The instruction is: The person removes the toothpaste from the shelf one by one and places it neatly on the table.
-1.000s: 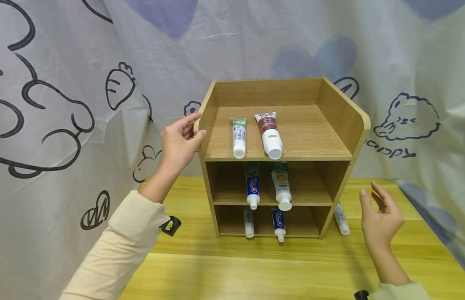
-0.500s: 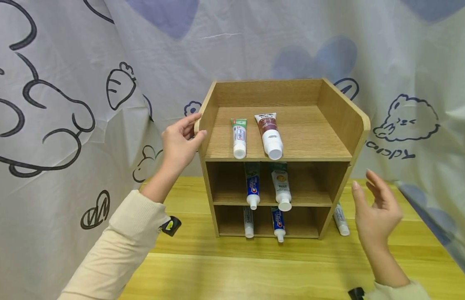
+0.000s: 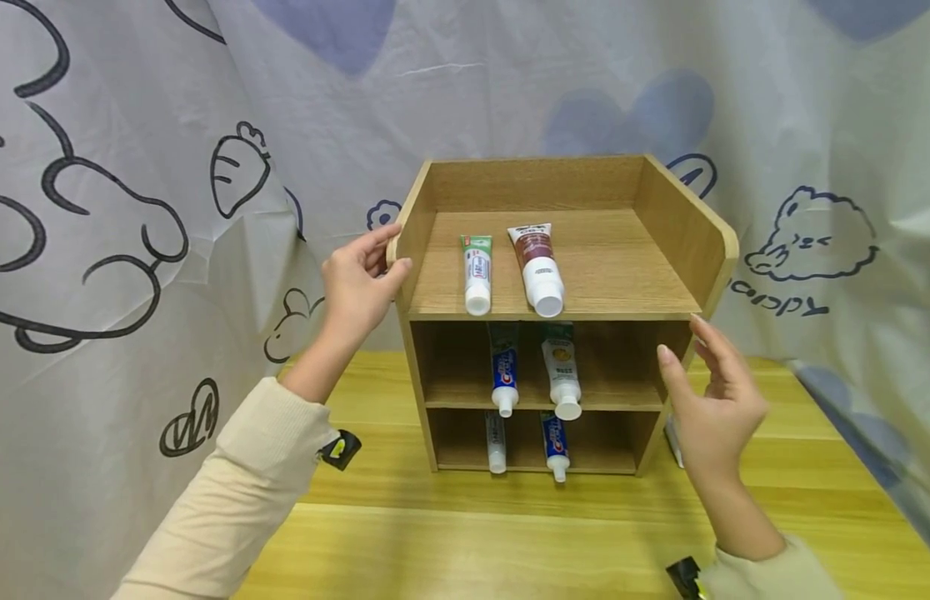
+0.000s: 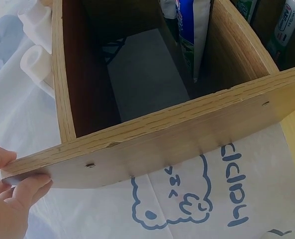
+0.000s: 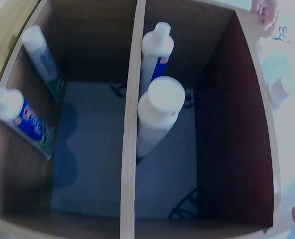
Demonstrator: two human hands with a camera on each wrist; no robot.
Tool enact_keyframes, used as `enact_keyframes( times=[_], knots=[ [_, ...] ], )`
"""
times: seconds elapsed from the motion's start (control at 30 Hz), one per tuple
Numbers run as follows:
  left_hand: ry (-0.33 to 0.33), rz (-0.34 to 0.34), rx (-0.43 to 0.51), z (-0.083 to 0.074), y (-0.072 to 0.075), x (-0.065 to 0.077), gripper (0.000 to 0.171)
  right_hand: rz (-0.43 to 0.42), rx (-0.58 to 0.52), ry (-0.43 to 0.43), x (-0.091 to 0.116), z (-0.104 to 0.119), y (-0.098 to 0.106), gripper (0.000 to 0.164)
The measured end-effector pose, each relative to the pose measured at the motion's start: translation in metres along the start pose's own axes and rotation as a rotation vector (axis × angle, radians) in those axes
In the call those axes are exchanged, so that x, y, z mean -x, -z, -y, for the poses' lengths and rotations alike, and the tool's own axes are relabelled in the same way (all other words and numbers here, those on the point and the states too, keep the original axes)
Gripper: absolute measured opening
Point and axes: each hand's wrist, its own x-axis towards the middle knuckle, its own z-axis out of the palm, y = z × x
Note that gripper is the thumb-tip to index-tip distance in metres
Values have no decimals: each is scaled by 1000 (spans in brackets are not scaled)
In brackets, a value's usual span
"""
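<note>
My left hand grips the front edge of the left side panel of a wooden shelf unit. In the left wrist view, the thumb and fingers of that hand pinch the panel from both sides. My right hand is in the air before the unit's right side, fingers slightly bent and holding nothing. On the top shelf lie a small green-and-white toothpaste tube and a larger brown-and-white tube. A blue toothpaste tube and a white one lie on the middle shelf.
On the bottom shelf are a grey-white tube and a blue tube. Another tube lies on the yellow wooden table right of the unit, mostly behind my right hand. A patterned curtain hangs behind.
My right hand has moved left and slightly up, closer to the unit's right side, and now covers most of the tube on the table. My left hand has stayed on the panel.
</note>
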Motion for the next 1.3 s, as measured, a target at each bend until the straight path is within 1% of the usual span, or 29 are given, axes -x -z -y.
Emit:
enact_keyframes(
  times=[0.2, 0.43, 0.6, 0.73, 0.83, 1.0, 1.03, 1.17, 1.3],
  knots=[
    [2, 0, 2, 2, -1, 0, 40, 37, 30, 20, 7, 6, -19, 37],
    [7, 4, 9, 3, -2, 1, 40, 82, 74, 23, 13, 8, -31, 40],
    [1, 3, 10, 4, -2, 1, 40, 112, 88, 28, 13, 10, -40, 41],
    [-14, -5, 10, 3, -2, 1, 40, 155, 102, 23, 11, 13, -49, 44],
    [-19, -5, 10, 3, -1, 1, 40, 179, 144, 43, 10, 13, -55, 46],
    [-13, -5, 8, 3, -1, 0, 40, 215, 228, 110, 8, 10, -68, 47],
    [-12, -5, 6, 3, -1, 0, 40, 222, 227, 115, 7, 9, -70, 47],
    [-14, -5, 1, 2, -1, -1, 40, 230, 270, 118, 5, 9, -78, 47],
    [-4, -2, -4, 0, -1, 0, 40, 261, 301, 116, 3, 9, -86, 49]
  ],
)
